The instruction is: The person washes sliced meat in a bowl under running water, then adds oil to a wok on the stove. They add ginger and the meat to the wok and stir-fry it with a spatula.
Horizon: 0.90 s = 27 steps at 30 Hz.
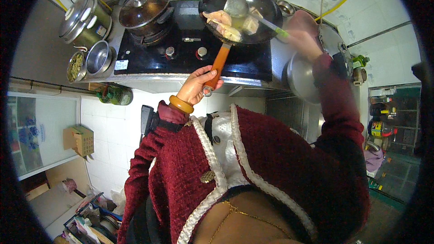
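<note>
My left hand [200,83] grips the orange-brown handle [218,62] of a black wok [210,3] from the near side. The wok sits on the right side of a black glass gas hob [237,64]. Inside it lie several pale pieces of meat [223,30] with skin on, in a little yellowish liquid. Blurred by motion, my right hand [301,42] is closed around the green-and-white handle of a metal wok spatula [236,5]. The spatula's broad head is inside the wok, beside the meat, and its shaft crosses the right rim.
A lidded dark pot [144,13] stands on the left burner. Further left are a tall lidded pot [86,20], a steel bowl [98,57] and a bowl of chopped greenish food [75,67]. A metal basin [301,78], glass lid [329,39] and small steel bowl [285,7] sit right of the wok.
</note>
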Motion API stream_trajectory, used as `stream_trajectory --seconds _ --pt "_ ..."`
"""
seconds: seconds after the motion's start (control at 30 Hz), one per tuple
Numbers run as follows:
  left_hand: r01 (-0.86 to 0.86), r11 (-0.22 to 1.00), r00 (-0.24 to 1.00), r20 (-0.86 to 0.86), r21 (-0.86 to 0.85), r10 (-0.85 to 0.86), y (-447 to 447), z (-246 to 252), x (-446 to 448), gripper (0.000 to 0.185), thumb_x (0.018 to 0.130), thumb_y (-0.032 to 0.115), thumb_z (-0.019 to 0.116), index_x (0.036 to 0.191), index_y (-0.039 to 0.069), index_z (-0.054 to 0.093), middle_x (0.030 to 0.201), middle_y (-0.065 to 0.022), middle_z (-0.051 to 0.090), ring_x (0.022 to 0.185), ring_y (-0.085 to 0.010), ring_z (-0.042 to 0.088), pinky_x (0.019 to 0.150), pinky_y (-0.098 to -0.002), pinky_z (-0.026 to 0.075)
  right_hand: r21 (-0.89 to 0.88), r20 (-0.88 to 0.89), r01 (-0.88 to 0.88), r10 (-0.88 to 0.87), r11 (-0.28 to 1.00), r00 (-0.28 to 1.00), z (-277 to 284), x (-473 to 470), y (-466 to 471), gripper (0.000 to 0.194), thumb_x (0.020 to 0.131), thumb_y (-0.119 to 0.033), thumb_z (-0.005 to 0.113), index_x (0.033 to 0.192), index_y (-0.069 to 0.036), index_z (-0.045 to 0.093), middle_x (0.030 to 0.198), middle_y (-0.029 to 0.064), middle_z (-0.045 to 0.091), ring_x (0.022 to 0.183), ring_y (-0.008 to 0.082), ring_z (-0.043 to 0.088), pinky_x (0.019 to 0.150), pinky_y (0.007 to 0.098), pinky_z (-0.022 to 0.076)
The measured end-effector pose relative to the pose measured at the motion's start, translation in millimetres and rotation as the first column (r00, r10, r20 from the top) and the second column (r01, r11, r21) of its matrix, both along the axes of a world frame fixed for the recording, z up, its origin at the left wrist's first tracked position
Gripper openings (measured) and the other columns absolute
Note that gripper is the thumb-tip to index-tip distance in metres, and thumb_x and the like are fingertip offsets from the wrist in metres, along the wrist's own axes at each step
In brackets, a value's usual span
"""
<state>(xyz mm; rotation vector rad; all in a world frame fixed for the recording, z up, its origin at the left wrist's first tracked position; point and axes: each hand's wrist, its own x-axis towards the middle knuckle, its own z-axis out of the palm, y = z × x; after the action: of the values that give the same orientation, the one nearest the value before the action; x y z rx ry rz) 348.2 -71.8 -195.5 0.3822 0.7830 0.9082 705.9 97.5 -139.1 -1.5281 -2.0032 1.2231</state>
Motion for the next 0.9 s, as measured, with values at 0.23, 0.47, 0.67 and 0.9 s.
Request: stream_trajectory --seconds 0.23,0.47,0.67,0.9 --pt "0.007 1.0 1.0 0.004 -0.006 -0.007 0.0 4.4 1.6 0.042 0.085 0.015 0.06 0.118 0.002 0.038 0.092 -0.0152 0.059 0.073 -0.0216 0.065 0.037 -0.0173 0.042 0.138 -0.009 -0.095 0.097 0.986 0.995 14.8 -1.8 -13.2 0.032 0.088 -0.02 0.055 0.114 -0.001 0.057 0.072 -0.0056 0.052 0.06 0.0031 0.046 0.051 0.0185 0.0373" --pt "0.005 1.0 1.0 -0.003 -0.008 -0.005 -0.7 1.1 0.9 0.043 0.085 0.015 0.06 0.119 0.002 0.037 0.093 -0.0153 0.059 0.074 -0.0215 0.065 0.037 -0.0172 0.041 0.186 0.178 -0.133 0.1 0.973 0.979 15.3 -24.7 -26.1 0.027 0.086 -0.018 0.057 0.109 -0.004 0.06 0.074 0.0077 0.062 0.062 0.0127 0.057 0.061 0.0291 0.0476" --pt "-0.002 1.0 1.0 0.021 0.007 0.002 -0.8 -3.1 0.0 0.043 0.086 0.015 0.06 0.119 0.001 0.037 0.093 -0.0159 0.059 0.074 -0.0215 0.064 0.039 -0.0173 0.041 0.314 0.3 -0.183 0.085 0.932 0.95 13.4 -41.6 -32.2 0.028 0.084 -0.02 0.059 0.107 -0.005 0.06 0.078 0.0163 0.063 0.065 0.0226 0.062 0.063 0.0339 0.0474" --pt "-0.027 1.0 0.999 -0.026 0.013 0.028 -3.0 2.1 1.8 0.041 0.086 0.015 0.059 0.119 0.0 0.038 0.091 -0.0151 0.06 0.073 -0.0195 0.065 0.039 -0.0166 0.041 0.528 0.275 -0.081 -0.08 0.846 0.958 22.8 -15.0 -13.4 0.029 0.082 -0.022 0.059 0.108 -0.007 0.061 0.087 0.0182 0.063 0.077 0.0318 0.062 0.069 0.0373 0.0475"
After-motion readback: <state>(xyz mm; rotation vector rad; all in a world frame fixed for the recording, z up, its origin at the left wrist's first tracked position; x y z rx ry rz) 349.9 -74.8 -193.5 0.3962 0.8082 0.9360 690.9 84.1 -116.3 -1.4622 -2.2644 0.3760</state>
